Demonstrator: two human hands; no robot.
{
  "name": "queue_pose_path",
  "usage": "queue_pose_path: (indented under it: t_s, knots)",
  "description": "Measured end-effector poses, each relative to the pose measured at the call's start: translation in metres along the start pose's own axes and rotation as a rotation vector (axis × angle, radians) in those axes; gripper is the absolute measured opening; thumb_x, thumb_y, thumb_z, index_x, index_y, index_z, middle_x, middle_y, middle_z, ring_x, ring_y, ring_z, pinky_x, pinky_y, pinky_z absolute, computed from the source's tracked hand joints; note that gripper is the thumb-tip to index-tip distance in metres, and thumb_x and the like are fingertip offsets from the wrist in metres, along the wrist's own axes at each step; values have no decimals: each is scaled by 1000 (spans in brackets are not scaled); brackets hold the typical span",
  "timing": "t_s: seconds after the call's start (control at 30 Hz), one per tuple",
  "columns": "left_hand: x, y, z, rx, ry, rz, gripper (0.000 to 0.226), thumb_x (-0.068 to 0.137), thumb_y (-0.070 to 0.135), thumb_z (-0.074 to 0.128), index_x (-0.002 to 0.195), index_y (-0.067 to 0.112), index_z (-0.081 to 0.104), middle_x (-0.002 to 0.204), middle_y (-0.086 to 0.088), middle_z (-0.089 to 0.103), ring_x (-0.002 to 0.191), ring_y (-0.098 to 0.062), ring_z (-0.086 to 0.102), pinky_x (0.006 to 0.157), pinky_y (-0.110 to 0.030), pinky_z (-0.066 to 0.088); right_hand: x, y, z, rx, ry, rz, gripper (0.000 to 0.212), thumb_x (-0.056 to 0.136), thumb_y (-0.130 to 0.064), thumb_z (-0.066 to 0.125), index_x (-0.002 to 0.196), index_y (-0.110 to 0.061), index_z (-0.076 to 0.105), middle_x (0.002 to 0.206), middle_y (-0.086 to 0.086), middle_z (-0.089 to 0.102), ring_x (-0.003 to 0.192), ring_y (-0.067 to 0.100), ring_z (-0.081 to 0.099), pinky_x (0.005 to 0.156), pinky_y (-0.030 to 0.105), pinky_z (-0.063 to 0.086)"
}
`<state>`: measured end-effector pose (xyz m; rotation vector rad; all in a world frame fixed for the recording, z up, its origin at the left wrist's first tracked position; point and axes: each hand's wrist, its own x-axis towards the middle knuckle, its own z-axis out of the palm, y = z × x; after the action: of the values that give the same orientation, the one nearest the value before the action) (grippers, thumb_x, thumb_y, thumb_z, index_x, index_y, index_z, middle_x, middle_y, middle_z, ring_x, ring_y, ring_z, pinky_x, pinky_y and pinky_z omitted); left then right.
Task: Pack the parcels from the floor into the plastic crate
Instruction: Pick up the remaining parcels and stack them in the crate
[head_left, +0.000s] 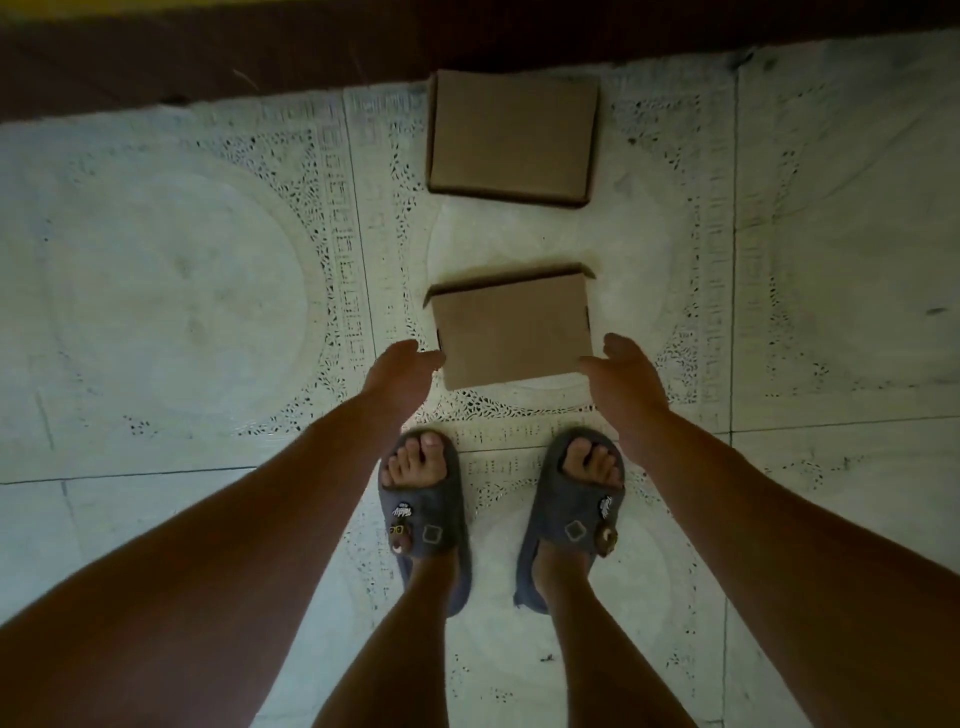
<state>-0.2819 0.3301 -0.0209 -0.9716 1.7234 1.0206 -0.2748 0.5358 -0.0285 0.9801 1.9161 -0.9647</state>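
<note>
Two brown cardboard parcels lie flat on the pale patterned floor (182, 286), one behind the other and apart from each other. The far parcel (511, 137) lies next to a dark brown strip (208, 57) at the top of the view. The near parcel (511, 332) lies just in front of the person's feet, which are in grey slippers (431, 525).

Both arms reach down to the near parcel. The left hand (402, 366) is at its left edge and the right hand (626, 376) at its right near corner. The fingers of both hands are loose and spread, and they grasp nothing. I cannot tell if the fingertips touch the cardboard.
</note>
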Motion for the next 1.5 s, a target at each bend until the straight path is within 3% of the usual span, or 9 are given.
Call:
queue_pose_path:
  t_s: [0.17,0.3,0.47,0.57,0.73,0.9,1.1,1.33,1.5]
  knots:
    - [52,-12,34,-67,76,-63,46,94,22,53,136,6,46,131,-18,55,118,-34,54,72,-28,36,55,13,14,-39,-17,40,60,96,-22,48,152,-23,26,153,6,35,134,29,40,92,31,35]
    - [67,-18,46,-112,70,-32,43,92,18,51,134,9,46,105,-7,56,79,-16,53,58,-25,36,70,17,18,-79,-46,-3,54,93,-22,50,145,-14,37,149,9,40,130,31,43,93,35,37]
    - [59,-15,39,-299,20,-82,78,78,26,61,150,22,30,143,-4,46,126,-25,47,107,-42,40,65,14,8,37,-85,34,57,94,-21,51,148,-18,32,146,8,42,130,28,45,97,32,39]
    - [41,-15,30,-350,-38,-22,67,77,27,62,140,15,44,132,-3,53,116,-18,49,97,-33,38,40,8,-3,93,-62,70,56,87,-31,55,141,-21,44,141,6,49,127,28,50,105,46,41]
    - [-15,-11,6,-417,-48,60,60,65,38,57,124,31,55,116,10,56,110,-12,48,92,-33,30,-18,-9,-30,257,-58,99,28,97,-34,44,102,-15,65,115,6,63,111,23,57,103,43,42]
    - [-91,-1,-24,-569,-95,126,35,87,43,61,119,32,51,125,9,52,119,-12,43,102,-37,30,-95,-36,-59,457,-59,119,57,99,-55,31,122,-12,61,121,1,64,113,18,58,105,40,42]
    - [-182,15,-74,-702,-100,209,82,77,72,52,144,29,33,148,2,38,137,-15,34,114,-41,25,-187,-80,-88,469,-55,60,71,90,-71,31,119,-15,63,121,0,66,112,18,60,105,41,42]
    - [-253,0,-121,-804,88,205,64,75,74,55,117,28,44,126,1,50,123,-18,47,102,-41,39,-271,-119,-79,355,-48,4,55,87,-64,51,114,-19,66,116,-1,67,107,19,63,99,42,49]
    - [-287,-49,-152,-878,180,177,72,80,71,50,132,21,44,126,4,51,117,-16,49,104,-42,39,-319,-143,-54,316,-161,-80,22,92,-44,57,99,-24,64,108,2,69,103,18,65,92,38,53]
